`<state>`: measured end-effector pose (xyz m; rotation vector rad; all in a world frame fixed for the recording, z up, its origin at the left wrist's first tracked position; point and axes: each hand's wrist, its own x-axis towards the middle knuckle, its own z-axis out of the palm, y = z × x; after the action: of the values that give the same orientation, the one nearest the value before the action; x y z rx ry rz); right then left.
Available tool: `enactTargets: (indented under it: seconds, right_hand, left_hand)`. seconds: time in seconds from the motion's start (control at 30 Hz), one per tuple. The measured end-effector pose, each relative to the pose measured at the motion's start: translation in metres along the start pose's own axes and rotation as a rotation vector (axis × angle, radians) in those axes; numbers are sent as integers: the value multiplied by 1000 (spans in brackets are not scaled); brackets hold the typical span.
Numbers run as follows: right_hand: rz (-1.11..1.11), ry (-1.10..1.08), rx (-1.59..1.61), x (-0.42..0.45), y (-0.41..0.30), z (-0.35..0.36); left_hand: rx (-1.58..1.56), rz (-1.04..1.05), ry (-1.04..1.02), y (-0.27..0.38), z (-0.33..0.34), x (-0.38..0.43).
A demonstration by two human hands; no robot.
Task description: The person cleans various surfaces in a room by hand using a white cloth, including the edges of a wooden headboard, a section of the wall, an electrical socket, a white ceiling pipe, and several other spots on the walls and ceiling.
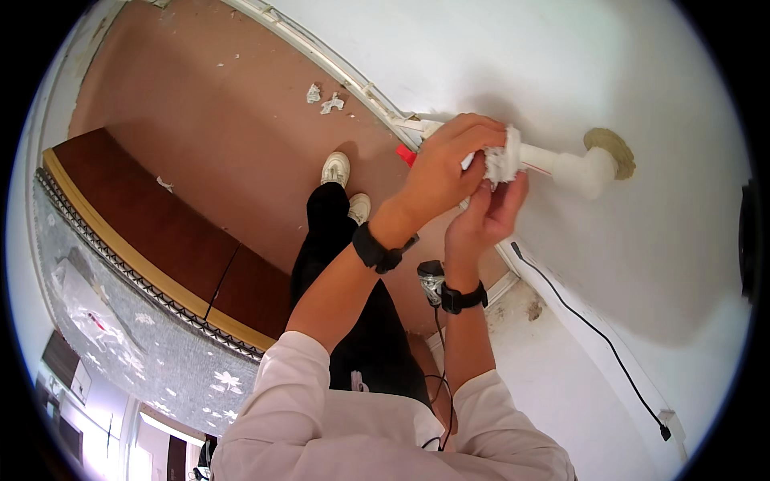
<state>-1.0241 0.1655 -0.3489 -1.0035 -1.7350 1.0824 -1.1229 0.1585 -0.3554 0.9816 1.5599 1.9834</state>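
A white plastic pipe (537, 157) juts from the wall through a bulky elbow fitting (586, 171) and ends in a round collar (512, 153). Frayed white wrapping (497, 165), perhaps tape or tissue, surrounds the end just before the collar. My left hand (448, 153) curls over this end from above, its fingertips against the wrapping. From below, my right hand (484, 210) pinches at the wrapping with thumb and fingers. Behind my left hand, a red handle (406, 155) and part of a white fitting (428, 128) show; the hand hides what joins them.
White conduits (343, 75) run along the wall's foot. A black cable (577, 312) hangs on the right wall. Crumpled white scraps (332, 103) lie on the reddish floor (240, 114). At left stands dark wooden furniture (162, 204) beside a grey patterned cover (174, 349).
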Motion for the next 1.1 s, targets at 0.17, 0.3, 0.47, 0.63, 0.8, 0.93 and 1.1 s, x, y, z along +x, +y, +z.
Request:
enactTargets:
  seconds: [0.17,0.3,0.47,0.63,0.8,0.93,1.1]
  right_hand:
    - [-30,-71,-85,-9,27,8]
    - [-38,-77,-127,-3,9,5]
    - [14,55,106,3,-46,-8]
    - [-64,5,-79,5,-34,-1]
    - [164,-160,-94,-1,-17,-6]
    - [216,-314,-167,-1,-32,-29]
    - [255,-389,-87,-13,-67,-67]
  left_hand:
    - [123,27,34,-33,-4,-8]
    - [133,17,76,-19,-1,-4]
    - [15,59,93,34,10,10]
    - [55,72,94,29,8,6]
    - [338,-36,-12,1,-7,-9]
    - [386,-173,-111,23,-16,-30]
    - [276,-271,-308,89,-41,-59]
